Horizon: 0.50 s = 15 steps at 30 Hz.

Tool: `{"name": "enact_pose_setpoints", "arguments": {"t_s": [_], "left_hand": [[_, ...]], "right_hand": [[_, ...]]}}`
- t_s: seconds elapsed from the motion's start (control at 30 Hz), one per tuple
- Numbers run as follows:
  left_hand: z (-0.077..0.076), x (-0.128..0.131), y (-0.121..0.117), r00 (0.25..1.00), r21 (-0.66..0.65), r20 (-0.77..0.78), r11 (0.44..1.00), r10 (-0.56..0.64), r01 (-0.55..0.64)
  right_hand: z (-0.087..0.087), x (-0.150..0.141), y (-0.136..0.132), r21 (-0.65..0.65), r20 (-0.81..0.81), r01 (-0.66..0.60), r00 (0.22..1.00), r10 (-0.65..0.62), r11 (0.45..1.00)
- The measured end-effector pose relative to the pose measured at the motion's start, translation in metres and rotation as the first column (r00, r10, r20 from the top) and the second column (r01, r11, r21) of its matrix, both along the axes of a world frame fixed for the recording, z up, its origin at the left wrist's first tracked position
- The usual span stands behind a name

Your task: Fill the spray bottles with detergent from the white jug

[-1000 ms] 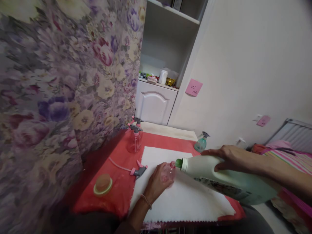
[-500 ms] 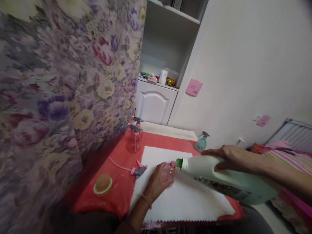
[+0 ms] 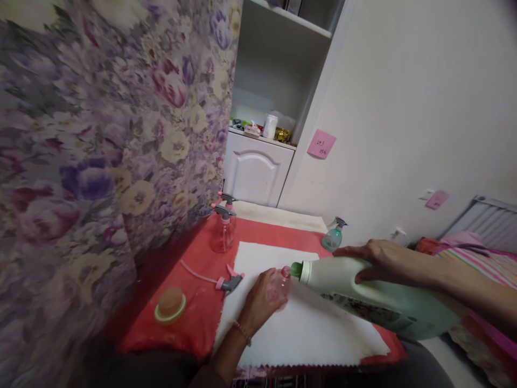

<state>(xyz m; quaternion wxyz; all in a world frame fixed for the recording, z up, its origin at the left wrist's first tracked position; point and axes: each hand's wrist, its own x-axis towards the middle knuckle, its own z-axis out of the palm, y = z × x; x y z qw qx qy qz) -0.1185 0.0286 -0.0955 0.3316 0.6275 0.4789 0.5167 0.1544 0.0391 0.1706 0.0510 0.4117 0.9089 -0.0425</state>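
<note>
My left hand point(image 3: 262, 303) is wrapped round a clear pink spray bottle point(image 3: 278, 285) with its top off, over a white cloth point(image 3: 319, 323). In my right hand point(image 3: 377, 261) is a large pale green jug point(image 3: 343, 280), gripped by its handle and tilted on its side. The jug's green spout point(image 3: 297, 269) is right at the small bottle's mouth; whether liquid flows I cannot tell. Left of my left hand lies a grey and pink spray trigger point(image 3: 230, 283) with its tube. A round cap point(image 3: 170, 304) with a pale green rim rests farther left.
Pink spray bottles point(image 3: 223, 237) with grey triggers stand at the back left of the red-covered table point(image 3: 197, 323). A teal spray bottle point(image 3: 332, 237) stands at the back right. Behind are a white cabinet point(image 3: 258, 172) and a wall; bedding point(image 3: 480, 258) lies at the right.
</note>
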Motion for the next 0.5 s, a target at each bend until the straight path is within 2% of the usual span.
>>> {"name": "enact_pose_setpoints", "arguments": {"t_s": [0.3,0.5], "left_hand": [[0.0047,0.0008,-0.0020,1.000,-0.013,0.009,1.000,0.002,-0.002],[0.0017,0.0010,-0.0012,0.999,-0.016,0.034,1.000,0.013,-0.012]], "right_hand": [[0.0040,-0.0055,-0.0048,0.002,0.045,0.012,0.999,-0.012,1.000],[0.0039,-0.0055,-0.0045,0.001,0.076,0.032,0.997,-0.032,0.999]]}}
